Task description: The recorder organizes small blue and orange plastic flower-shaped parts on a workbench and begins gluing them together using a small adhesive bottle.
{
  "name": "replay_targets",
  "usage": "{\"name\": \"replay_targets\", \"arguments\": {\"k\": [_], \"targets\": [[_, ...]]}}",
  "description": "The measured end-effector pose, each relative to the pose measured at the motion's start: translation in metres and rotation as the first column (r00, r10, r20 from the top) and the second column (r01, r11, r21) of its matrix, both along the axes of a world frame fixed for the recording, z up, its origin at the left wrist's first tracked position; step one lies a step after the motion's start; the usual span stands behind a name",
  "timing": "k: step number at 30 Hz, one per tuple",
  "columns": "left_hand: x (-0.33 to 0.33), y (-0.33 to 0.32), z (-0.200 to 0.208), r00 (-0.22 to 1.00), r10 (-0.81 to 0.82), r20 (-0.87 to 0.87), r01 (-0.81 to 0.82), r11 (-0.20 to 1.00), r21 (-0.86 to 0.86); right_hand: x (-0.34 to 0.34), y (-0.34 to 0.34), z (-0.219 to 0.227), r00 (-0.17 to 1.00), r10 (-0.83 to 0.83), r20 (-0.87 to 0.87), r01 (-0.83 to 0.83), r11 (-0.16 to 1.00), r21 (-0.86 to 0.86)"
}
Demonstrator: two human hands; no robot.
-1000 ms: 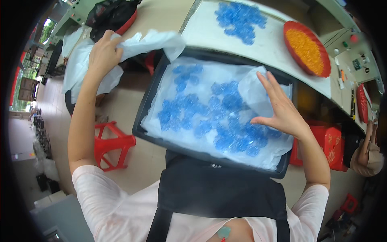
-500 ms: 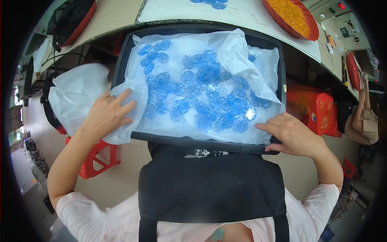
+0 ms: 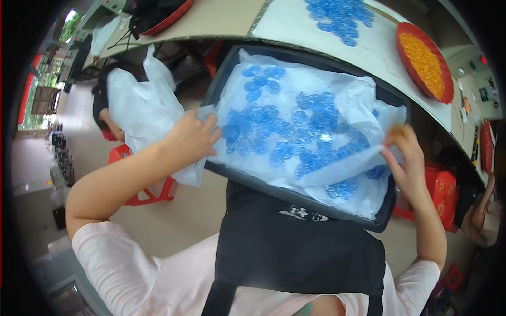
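Since half a second ago the dark tray (image 3: 232, 79) has swung so its right end dips lower and nearer the body, and the right hand (image 3: 405, 158) has come off the near rim and up to the right edge of the plastic sheet (image 3: 295, 95). That translucent sheet lies over a scatter of small blue moulded pieces (image 3: 284, 134) spread across the tray, which rests tilted against the person's black apron (image 3: 295, 247), between the body and the bench (image 3: 237, 18). The left hand (image 3: 191, 138) is closed loosely on the sheet's left edge, fingers curled over a fold where it spills past the tray's rim; the right hand pinches the sheet's right edge between thumb and fingertips, otherwise half open. To fold the sheet well, it seems wise to keep the tray level enough that the pieces do not slide toward the low right corner, and to draw both edges inward evenly so no piece slips out under the film. Beyond the tray, a white plastic bag (image 3: 139, 100) hangs at the left above a red stool (image 3: 150, 192). On the bench lie a further cluster of blue pieces (image 3: 340, 16) on a white mat and a red dish of orange pieces (image 3: 426, 60). Another person's arm (image 3: 482, 216) shows at the far right.
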State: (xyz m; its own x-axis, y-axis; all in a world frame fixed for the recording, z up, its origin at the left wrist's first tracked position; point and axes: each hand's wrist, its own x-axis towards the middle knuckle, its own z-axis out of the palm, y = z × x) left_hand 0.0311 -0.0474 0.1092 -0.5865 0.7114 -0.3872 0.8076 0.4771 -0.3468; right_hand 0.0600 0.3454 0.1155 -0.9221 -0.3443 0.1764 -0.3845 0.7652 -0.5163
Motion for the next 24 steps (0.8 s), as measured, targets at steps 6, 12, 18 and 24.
{"name": "replay_targets", "arguments": {"k": [6, 12, 18, 24], "targets": [[-0.013, -0.01, -0.034, 0.954, 0.195, 0.23, -0.187, 0.981, -0.055, -0.044, 0.002, -0.044, 0.96, -0.085, -0.266, 0.072, 0.996, -0.059], [-0.003, -0.015, -0.025, 0.834, 0.337, 0.436, -0.468, 0.851, 0.239, -0.06, 0.023, -0.06, 0.954, -0.23, 0.192, 0.283, 0.9, -0.331], [0.003, -0.013, -0.03, 0.803, 0.307, 0.511, -0.488, 0.831, 0.267, -0.063, 0.033, -0.062, 0.94, -0.141, 0.312, 0.234, 0.93, -0.285], [0.01, -0.005, -0.042, 0.889, 0.281, 0.361, -0.357, 0.92, 0.164, -0.055, 0.016, -0.049, 0.944, -0.154, 0.293, 0.179, 0.982, -0.06]]}}
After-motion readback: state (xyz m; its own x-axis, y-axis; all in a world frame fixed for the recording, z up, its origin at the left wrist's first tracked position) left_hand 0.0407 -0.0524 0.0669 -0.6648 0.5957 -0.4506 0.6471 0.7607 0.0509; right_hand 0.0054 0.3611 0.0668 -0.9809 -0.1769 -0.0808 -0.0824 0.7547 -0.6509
